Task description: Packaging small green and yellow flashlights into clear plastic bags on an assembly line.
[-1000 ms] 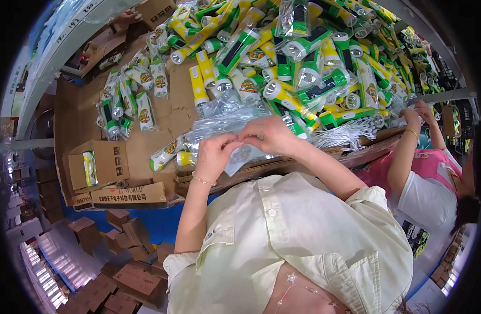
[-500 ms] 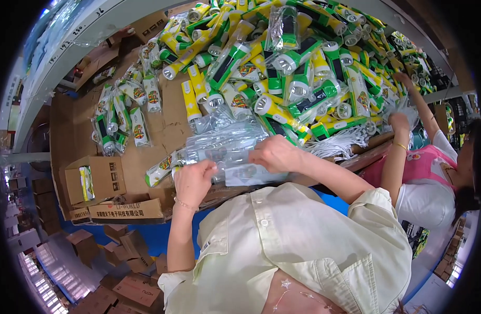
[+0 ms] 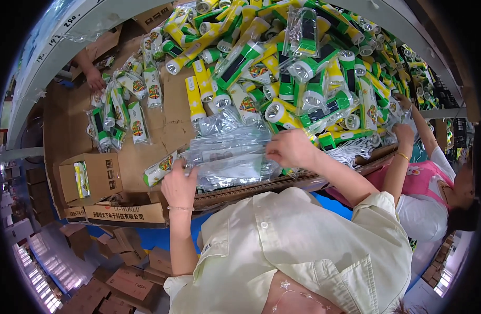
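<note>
A stack of clear plastic bags (image 3: 230, 157) lies at the table's near edge between my two hands. My left hand (image 3: 179, 184) is at the stack's left side, thumb and fingers slightly apart, with nothing plainly held. Beside its fingertips lies a bagged green-and-white flashlight (image 3: 161, 169). My right hand (image 3: 291, 150) is closed, its fingertips pinching the right edge of a clear bag on the stack. Beyond the bags rises a large heap of yellow and green flashlights (image 3: 279, 112), some wrapped in clear film.
Bagged flashlights (image 3: 137, 123) lie on the cardboard at left. A small open carton (image 3: 101, 175) stands near the left corner. White cords (image 3: 350, 153) lie right of my right hand. A co-worker's hands (image 3: 404, 133) handle plastic at right; another person's hand (image 3: 95, 81) reaches in at far left.
My hands have moved apart, the left one leftward off the bag and the right one slightly rightward. The bags lie lower on the stack. Another person's hand has appeared at far left.
</note>
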A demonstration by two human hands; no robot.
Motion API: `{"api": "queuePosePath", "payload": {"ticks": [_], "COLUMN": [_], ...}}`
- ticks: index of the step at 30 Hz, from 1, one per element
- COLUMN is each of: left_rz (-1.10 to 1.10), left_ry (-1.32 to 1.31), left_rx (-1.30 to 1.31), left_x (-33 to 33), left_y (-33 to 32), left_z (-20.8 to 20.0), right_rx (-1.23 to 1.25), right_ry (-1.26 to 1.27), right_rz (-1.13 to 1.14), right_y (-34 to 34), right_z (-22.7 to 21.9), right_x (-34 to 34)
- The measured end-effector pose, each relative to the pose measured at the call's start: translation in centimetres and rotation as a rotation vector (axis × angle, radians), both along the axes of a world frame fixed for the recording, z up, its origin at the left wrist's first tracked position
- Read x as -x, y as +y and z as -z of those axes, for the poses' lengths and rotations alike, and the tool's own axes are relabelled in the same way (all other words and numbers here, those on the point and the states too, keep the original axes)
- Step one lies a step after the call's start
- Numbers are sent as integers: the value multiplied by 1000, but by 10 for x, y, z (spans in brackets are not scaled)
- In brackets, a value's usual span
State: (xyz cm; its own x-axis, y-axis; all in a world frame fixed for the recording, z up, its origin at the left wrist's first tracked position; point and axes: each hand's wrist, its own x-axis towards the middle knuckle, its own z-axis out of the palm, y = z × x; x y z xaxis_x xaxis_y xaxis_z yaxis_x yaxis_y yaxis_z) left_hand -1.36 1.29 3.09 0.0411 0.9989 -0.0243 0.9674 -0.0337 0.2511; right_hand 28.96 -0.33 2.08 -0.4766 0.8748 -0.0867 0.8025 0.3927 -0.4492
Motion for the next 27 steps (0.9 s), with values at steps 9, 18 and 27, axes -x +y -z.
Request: {"api": "queuePosePath", "payload": {"ticks": [9, 18, 27], "left_rz": [-165, -206, -41], "left_ry": [-641, -665, -529], "left_rx": [190, 256, 253], "left_x": [-21, -3, -15], "left_y": [6, 11, 1], "left_z": [7, -4, -8], "right_rx": [-150, -172, -10], "right_ry": [478, -364, 546], "right_rz": [642, 349, 627], "right_y": [-10, 12, 13], "right_z": [-5, 4, -77], "right_x": [-2, -27, -27]}}
